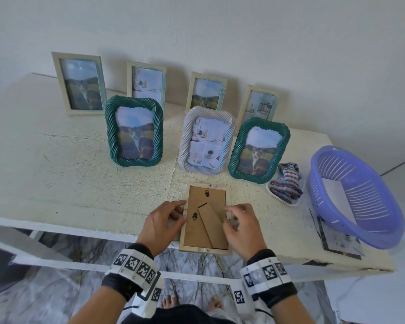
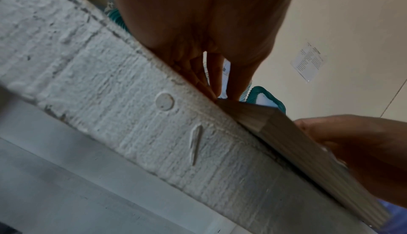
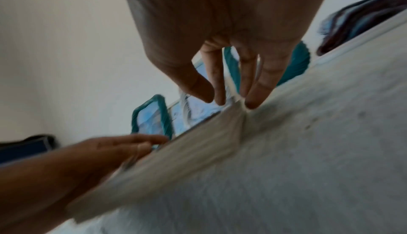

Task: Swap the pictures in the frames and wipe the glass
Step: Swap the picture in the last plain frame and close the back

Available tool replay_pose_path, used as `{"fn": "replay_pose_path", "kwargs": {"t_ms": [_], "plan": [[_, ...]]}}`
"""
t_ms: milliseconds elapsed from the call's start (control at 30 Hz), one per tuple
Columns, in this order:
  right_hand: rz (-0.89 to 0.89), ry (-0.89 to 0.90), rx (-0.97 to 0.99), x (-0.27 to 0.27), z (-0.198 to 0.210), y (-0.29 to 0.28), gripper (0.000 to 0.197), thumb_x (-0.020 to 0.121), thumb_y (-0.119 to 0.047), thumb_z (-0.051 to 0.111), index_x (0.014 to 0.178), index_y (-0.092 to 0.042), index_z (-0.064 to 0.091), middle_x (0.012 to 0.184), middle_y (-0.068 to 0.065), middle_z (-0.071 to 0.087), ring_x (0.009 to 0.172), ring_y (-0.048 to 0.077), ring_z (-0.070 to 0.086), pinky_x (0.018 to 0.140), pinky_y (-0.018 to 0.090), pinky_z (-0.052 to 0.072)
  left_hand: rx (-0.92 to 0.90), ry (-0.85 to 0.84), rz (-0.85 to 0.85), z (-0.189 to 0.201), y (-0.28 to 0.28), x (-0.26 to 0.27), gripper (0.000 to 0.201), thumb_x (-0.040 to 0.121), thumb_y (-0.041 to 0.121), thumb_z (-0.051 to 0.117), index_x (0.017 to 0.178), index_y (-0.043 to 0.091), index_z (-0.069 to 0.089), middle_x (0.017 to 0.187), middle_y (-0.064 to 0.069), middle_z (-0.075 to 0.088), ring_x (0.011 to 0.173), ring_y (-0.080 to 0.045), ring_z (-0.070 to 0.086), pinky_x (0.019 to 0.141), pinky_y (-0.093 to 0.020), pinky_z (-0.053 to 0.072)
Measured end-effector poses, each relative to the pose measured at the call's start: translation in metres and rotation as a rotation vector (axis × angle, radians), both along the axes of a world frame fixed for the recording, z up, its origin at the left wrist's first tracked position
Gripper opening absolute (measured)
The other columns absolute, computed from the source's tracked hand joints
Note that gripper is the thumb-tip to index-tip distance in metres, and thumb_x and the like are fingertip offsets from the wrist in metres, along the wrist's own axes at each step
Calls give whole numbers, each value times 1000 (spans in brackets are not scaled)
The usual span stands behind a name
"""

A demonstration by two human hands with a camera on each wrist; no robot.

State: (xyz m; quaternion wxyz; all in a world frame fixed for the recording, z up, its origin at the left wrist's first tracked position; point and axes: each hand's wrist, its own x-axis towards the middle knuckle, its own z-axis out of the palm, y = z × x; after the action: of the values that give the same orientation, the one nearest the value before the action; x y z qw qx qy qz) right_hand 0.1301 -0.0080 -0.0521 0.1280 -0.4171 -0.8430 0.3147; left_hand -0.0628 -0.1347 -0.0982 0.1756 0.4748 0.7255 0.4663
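Observation:
A pale wooden frame point(image 1: 205, 250) lies face down at the table's front edge, its brown backing and folded stand up. My left hand point(image 1: 177, 212) pinches its left rim between thumb and fingers; the left wrist view shows the fingertips point(image 2: 220, 91) on the frame's corner point(image 2: 297, 143). My right hand point(image 1: 230, 215) hovers at the right rim with relaxed fingers, tips point(image 3: 253, 102) touching the frame edge point(image 3: 176, 164). A checked cloth point(image 1: 287, 185) lies crumpled on a small white tray to the right.
Three twisted-rim frames stand behind: green point(image 1: 133, 130), white point(image 1: 206, 141), green point(image 1: 258, 149). Several wooden frames lean on the wall. A purple basket point(image 1: 355, 197) sits at the right, over loose prints point(image 1: 341, 244). The face-down frame overhangs the table's front edge point(image 1: 80, 228).

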Motion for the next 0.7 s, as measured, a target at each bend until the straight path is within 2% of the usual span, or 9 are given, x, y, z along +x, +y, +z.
{"fn": "replay_pose_path", "kwargs": {"t_ms": [67, 167, 233, 367, 433, 533, 700], "plan": [[51, 59, -118, 12, 3, 12, 29, 87, -6, 60, 109, -22, 65, 108, -3, 56, 94, 4, 57, 85, 23, 50, -4, 2, -2, 0, 0, 0, 34, 87, 19, 70, 121, 21, 64, 93, 10, 63, 85, -7, 61, 77, -18, 51], [150, 81, -175, 22, 5, 23, 27, 84, 1, 61, 103, -17, 68, 104, -3, 61, 91, 3, 59, 79, 14, 48, -4, 9, -2, 1, 1, 0, 35, 87, 16, 71, 121, 21, 64, 93, 9, 63, 86, -6, 60, 76, -16, 50], [178, 92, -169, 24, 5, 27, 24, 84, 0, 63, 101, -17, 69, 102, -5, 61, 90, 3, 59, 77, 14, 47, -4, 7, -6, 1, 0, 0, 35, 87, 16, 71, 121, 21, 64, 93, 9, 63, 87, -6, 60, 75, -13, 49], [223, 94, -164, 25, 3, 32, 23, 84, -4, 66, 99, -21, 69, 103, -7, 61, 90, 2, 58, 76, 13, 46, -5, -3, 0, 2, 1, 0, 35, 86, 16, 71, 121, 20, 64, 94, 9, 63, 85, -7, 60, 76, -16, 50], [241, 81, -173, 27, 2, 34, 25, 85, -6, 66, 102, -24, 69, 106, -10, 61, 91, 3, 58, 77, 14, 47, 3, -6, -1, 2, 1, 0, 36, 86, 15, 72, 120, 20, 65, 93, 8, 63, 84, -8, 60, 76, -18, 51], [256, 64, -190, 29, 2, 37, 29, 85, -6, 67, 105, -28, 69, 109, -12, 61, 90, 2, 58, 78, 15, 47, 16, 0, 1, 1, 1, -1, 35, 85, 14, 73, 119, 19, 65, 91, 9, 63, 85, -8, 60, 76, -14, 50], [259, 57, -155, 29, -1, 38, 26, 86, -12, 67, 104, -30, 68, 106, -12, 63, 91, 2, 58, 79, 20, 49, 19, 8, -5, 1, 1, -1, 35, 85, 16, 72, 119, 19, 65, 92, 9, 64, 87, -7, 60, 75, -13, 50]]}}
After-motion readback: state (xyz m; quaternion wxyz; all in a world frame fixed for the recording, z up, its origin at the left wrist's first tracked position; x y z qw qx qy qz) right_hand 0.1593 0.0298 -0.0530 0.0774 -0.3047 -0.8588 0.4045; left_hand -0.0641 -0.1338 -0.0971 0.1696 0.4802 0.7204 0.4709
